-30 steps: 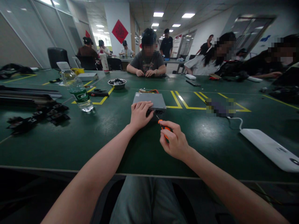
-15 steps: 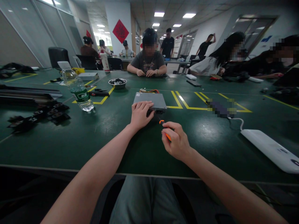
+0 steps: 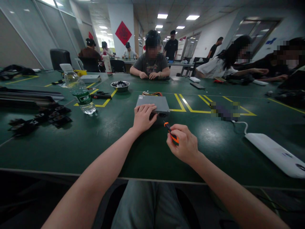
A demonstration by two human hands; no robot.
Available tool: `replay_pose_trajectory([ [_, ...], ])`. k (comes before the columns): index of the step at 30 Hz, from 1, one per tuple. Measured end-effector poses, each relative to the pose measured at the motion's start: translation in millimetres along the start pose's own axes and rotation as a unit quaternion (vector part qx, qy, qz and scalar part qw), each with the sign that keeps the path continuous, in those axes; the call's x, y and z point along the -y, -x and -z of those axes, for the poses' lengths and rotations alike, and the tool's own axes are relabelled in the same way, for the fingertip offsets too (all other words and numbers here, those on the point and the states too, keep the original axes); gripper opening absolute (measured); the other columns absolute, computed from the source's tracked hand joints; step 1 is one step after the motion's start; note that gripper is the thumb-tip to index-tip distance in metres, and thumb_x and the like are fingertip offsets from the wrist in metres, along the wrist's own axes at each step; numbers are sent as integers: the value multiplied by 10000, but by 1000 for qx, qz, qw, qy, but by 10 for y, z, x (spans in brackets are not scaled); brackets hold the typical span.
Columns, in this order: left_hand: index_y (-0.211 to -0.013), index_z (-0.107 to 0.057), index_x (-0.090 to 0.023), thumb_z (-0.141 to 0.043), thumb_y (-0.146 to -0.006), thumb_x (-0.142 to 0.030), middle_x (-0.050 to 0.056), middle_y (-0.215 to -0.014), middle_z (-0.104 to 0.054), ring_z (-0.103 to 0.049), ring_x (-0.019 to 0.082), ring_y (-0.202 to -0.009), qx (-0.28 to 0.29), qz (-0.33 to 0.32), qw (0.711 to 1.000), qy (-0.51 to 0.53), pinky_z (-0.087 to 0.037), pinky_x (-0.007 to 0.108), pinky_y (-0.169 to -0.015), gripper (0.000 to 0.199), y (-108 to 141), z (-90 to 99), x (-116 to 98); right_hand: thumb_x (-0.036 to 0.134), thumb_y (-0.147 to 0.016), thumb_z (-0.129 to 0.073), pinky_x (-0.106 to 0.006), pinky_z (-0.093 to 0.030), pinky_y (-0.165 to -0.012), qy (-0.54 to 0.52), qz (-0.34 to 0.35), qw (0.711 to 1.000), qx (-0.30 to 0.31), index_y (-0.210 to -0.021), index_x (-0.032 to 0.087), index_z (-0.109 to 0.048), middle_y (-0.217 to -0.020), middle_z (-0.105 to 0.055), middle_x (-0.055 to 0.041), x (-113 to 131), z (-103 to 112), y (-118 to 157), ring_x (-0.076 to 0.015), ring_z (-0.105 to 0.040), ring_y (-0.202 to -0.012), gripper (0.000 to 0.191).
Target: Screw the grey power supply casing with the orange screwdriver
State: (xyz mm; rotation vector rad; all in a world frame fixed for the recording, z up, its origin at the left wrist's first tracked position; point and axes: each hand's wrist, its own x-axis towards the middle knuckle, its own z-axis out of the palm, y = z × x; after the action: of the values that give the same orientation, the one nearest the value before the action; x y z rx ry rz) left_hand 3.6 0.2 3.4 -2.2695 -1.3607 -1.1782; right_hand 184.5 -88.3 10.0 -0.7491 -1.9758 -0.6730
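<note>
- Head view: a grey metal box (image 3: 156,101) lies flat on the green counter (image 3: 143,159), straight ahead of the person, with a socket in its near end and a bundle of coloured wires (image 3: 152,93) at its far end.
- The left hand (image 3: 144,117) lies over the box's near left corner, fingers close together on the top face and thumb at the near end; this grip probably steadies the box against sliding or turning.
- The right hand (image 3: 183,141) pinches an orange-and-black screwdriver (image 3: 167,126) between thumb and fingers, its thin shaft slanting towards the near end, tip apart from the box. Such a light fingertip hold would suit fine turning, and having the socket end face the person seems to keep it within easy reach.
- Yellow tape (image 3: 202,111) marks out areas on the counter's smooth, slightly shiny surface. Left stand a water bottle (image 3: 82,95) and a metal bowl (image 3: 119,89) of small dark pieces; black parts (image 3: 40,117) lie nearer. Right is a white device (image 3: 271,154) with a cable.
- Across the counter sits a co-worker (image 3: 151,65), with others on the right and farther back. Ceiling lights (image 3: 162,16) and a red diamond-shaped hanging (image 3: 123,33) on a pale pillar show beyond.
</note>
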Motion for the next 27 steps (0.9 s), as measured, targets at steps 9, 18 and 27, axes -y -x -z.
replay_pose_trajectory([
  [9,-1119,-553,-264,-536,-854,-304,10,-1223,-605,-502,213,-1128,-5,-6,1000,-8,-284,398,-944,268,-1,2,0,167,-820,-539,-213,-471,-558,17,-1,1000,12,-904,203,-450,-881,-587,-56,12,7,-17,-131,-578,-748,127],
  [18,-1122,-553,-258,-542,-854,-305,7,-1214,-610,-506,209,-1125,-11,-10,1000,-7,-287,397,-944,272,-2,-13,7,164,-798,-583,-235,-519,-617,-28,-2,999,17,-912,186,-452,-906,-601,-87,3,-27,-5,-147,-603,-785,175],
  [27,-1130,-553,-258,-533,-857,-305,19,-1226,-603,-502,221,-1132,-4,-13,1000,-11,-298,401,-947,278,-1,2,9,112,-778,-561,-262,-528,-656,-33,50,998,32,-918,194,-466,-919,-664,-68,11,-27,-2,-145,-634,-751,188],
])
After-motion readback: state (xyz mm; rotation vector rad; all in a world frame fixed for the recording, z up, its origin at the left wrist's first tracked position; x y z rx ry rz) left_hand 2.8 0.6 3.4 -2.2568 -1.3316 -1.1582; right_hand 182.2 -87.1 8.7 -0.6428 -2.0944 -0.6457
